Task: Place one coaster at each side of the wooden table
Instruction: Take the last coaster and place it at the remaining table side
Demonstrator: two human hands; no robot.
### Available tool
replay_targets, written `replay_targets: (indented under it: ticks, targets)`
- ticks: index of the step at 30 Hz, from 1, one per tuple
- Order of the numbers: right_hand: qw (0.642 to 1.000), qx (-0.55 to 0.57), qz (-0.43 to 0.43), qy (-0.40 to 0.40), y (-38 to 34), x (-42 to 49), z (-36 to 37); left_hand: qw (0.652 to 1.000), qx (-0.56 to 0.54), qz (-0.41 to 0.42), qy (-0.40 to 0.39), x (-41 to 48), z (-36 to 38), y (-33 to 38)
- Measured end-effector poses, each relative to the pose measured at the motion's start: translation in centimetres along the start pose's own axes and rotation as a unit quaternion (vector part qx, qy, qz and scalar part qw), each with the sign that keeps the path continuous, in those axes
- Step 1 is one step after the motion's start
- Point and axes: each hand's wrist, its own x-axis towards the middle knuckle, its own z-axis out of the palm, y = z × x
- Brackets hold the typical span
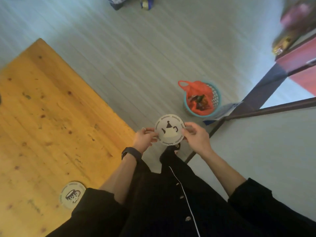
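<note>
Here, in the head view, both hands hold a round coaster (170, 129) out in front of the body, above the grey floor (136, 57) and just off the near corner of the wooden bench (42, 117). The left hand (145, 138) pinches the coaster's left edge with its fingers (154, 135) closed on the rim, and the right hand (196, 136) does the same on the right edge — thumb and fingertips clamped over the border. The coaster is pale, with a black teapot-like drawing in the middle and a ring of lettering too small to read surely. There may be more coasters stacked beneath it, though the picture is too soft to tell. A dark watch (130, 153) sits on the left wrist, and both forearms come out of black sleeves. A second coaster (72, 195), printed with a mug, lies flat on the bench close to its near edge, partly covered by the left sleeve. Further off on the floor stands a teal basket (216, 98) lined with an orange bag (195, 89) — it holds wrappers — beside the dark frame of a red piece of furniture (301, 65).
</note>
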Motion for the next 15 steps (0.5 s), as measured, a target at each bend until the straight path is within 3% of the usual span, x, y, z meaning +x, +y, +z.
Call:
replay_targets:
  ticks: [6, 15]
  targets:
    - [0.998, -0.046, -0.048, -0.020, -3.8, 6.7, -2.4, 0.998, -0.049, 0.023, 0.033, 1.9, 1.1, 5.3]
    - [0.978, -0.138, -0.099, -0.125, -13.0, 16.5, 0.9, 0.982, -0.139, 0.019, 0.127, 6.2, -3.9, 9.5]
